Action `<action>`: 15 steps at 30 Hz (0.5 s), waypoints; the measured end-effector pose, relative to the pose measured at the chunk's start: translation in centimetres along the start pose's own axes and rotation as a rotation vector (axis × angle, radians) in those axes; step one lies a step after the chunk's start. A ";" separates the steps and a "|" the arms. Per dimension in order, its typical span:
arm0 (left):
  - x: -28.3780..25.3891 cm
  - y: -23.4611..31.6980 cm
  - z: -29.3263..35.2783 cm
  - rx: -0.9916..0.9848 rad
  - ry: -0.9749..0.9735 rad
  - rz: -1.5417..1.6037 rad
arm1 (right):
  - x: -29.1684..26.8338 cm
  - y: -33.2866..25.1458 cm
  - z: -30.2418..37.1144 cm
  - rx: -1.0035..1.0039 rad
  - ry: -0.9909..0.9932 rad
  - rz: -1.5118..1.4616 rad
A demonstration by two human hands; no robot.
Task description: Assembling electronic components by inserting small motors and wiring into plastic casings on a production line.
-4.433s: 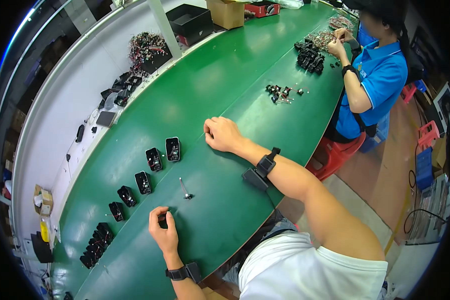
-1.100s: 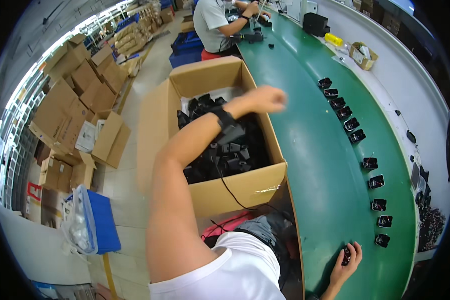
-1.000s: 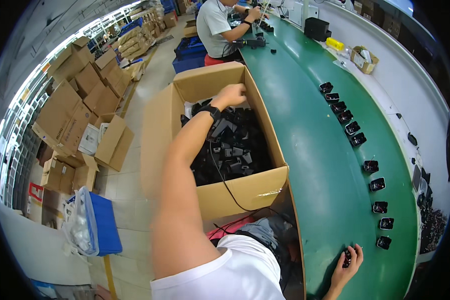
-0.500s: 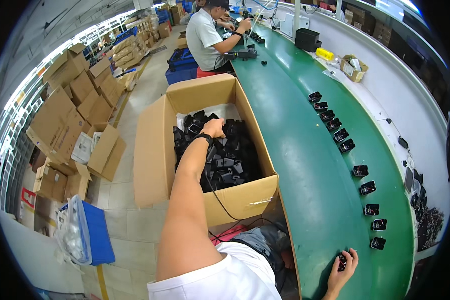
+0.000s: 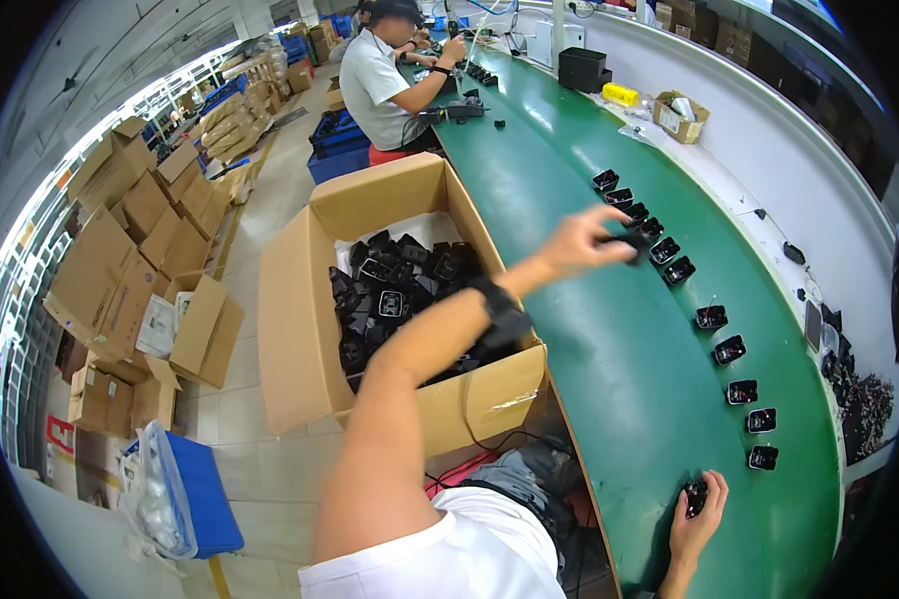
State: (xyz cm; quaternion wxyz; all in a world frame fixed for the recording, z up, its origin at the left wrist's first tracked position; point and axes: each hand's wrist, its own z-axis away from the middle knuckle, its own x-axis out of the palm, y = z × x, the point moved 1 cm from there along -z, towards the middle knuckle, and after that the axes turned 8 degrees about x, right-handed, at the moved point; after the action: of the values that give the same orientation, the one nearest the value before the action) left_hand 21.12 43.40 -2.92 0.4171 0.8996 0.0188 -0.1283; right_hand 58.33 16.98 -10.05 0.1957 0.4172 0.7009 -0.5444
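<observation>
My left hand [image 5: 577, 243] is stretched over the green table, pinching a black plastic housing [image 5: 630, 247] that motion has blurred. Close beyond it stands a row of black square housings [image 5: 710, 317], open side up, with small wires showing in several. My right hand [image 5: 700, 519] rests low on the table, its fingers curled round another black housing [image 5: 695, 496]; what is inside that one is hard to make out. Under my left forearm, an open cardboard box [image 5: 484, 404] holds a heap of loose black housings [image 5: 390, 303].
The green table [image 5: 619, 399] runs away along my right. At its far end a co-worker [image 5: 380, 85] sits handling parts. A small carton [image 5: 681, 118] and a yellow object [image 5: 619, 95] stand by the wall. Cardboard boxes [image 5: 95, 270] and a blue bin [image 5: 205, 494] occupy the left floor.
My left hand has come up out of the cardboard box and swung right over the table with a black housing. My right hand still holds its housing. The view has shifted slightly.
</observation>
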 end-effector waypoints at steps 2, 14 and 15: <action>6.9 1.1 -0.5 0.025 -0.167 0.169 | -0.1 0.2 -0.7 -0.037 -0.087 0.055; 31.3 4.1 4.2 -0.127 -0.367 0.879 | 1.3 -0.5 -3.8 0.124 -0.095 -0.067; 31.7 4.0 4.0 -0.135 -0.385 0.959 | 0.9 -1.0 -3.7 0.069 -0.062 -0.046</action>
State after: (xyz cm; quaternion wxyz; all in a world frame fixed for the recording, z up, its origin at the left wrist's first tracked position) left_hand 51.49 35.43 -10.27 0.4822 0.7382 -0.4642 -0.0844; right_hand 57.69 20.73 -8.89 0.1902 0.3903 0.6846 -0.5855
